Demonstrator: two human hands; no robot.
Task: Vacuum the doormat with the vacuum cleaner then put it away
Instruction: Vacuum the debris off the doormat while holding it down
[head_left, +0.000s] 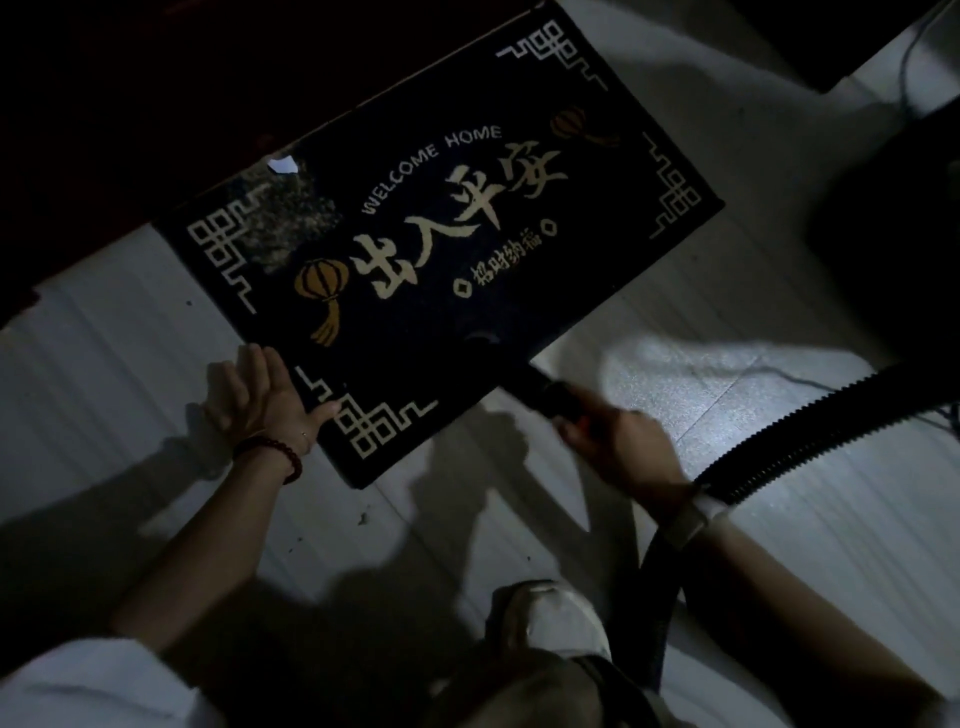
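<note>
A dark doormat (415, 322) with "WELCOME HOME", pale characters and orange lanterns lies slanted on the pale floor. A patch of light specks (283, 218) covers its far left corner. My left hand (260, 400) rests flat on the mat's near left edge, thumb on the mat. My right hand (618, 441) grips the black vacuum nozzle (540, 389), whose tip touches the mat's near edge. The ribbed black hose (810, 441) runs from that hand off to the right.
A dark bulky shape (893, 223) stands at the right, with thin cables (779, 371) on the floor near it. A dark red surface (130, 130) borders the mat's far side. My shoe (556, 618) is below. A few crumbs (362, 517) lie on the floor.
</note>
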